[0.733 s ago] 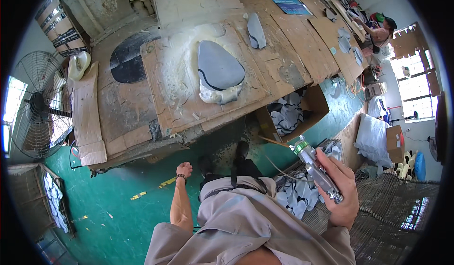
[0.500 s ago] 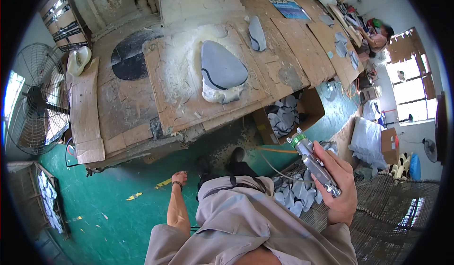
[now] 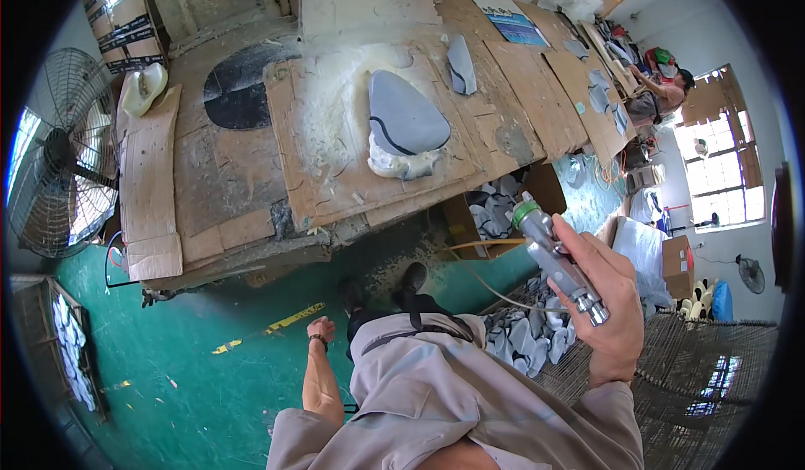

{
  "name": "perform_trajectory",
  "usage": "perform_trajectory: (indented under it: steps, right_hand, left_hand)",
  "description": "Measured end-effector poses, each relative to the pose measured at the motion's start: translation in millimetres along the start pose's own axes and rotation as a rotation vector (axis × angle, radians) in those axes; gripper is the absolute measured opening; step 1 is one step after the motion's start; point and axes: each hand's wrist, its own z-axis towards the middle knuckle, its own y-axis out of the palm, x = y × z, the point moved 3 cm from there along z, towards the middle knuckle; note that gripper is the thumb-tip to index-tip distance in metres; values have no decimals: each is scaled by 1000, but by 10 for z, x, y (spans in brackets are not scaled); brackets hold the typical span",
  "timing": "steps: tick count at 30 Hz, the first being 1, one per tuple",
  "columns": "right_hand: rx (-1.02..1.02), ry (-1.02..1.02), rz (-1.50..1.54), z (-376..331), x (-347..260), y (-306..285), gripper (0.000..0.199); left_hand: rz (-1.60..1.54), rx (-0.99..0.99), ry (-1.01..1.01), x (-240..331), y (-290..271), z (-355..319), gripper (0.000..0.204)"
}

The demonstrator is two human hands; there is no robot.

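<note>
A metal spray gun (image 3: 560, 256) with a green ring near its nozzle is gripped in my right hand (image 3: 608, 302), raised at the right of my body. A hose trails off from near it. My left hand (image 3: 321, 330) hangs low beside my hip, fingers curled in, with nothing visible in it. On the table ahead lies a grey saddle-shaped piece (image 3: 408, 111) with a black stripe, atop a whitish lump (image 3: 402, 165). Cardboard under it (image 3: 323, 189) is crusted with pale residue. A smaller grey piece (image 3: 460, 65) lies to its right.
A cardboard box (image 3: 549, 189) of grey pieces stands below the table's edge. More grey pieces (image 3: 528, 332) are heaped on my right. A large fan (image 3: 59, 151) stands left, near a cream shell (image 3: 143, 90). Another person (image 3: 667, 93) works at the far right.
My view has shifted slightly, so the table sits a little further right. My right hand has raised the spray gun a little and tilted it. My left hand still hangs down.
</note>
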Motion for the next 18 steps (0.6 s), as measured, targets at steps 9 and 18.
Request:
perform_trajectory:
  steps: [9, 18]
  right_hand:
    - [-65, -33, -50, -123, -357, 71, 81]
    - [-58, -63, -117, -349, -576, 134, 65]
  left_hand:
    - [14, -6, 57, 230, -70, 25, 29]
    - [54, -36, 78, 93, -184, 67, 33]
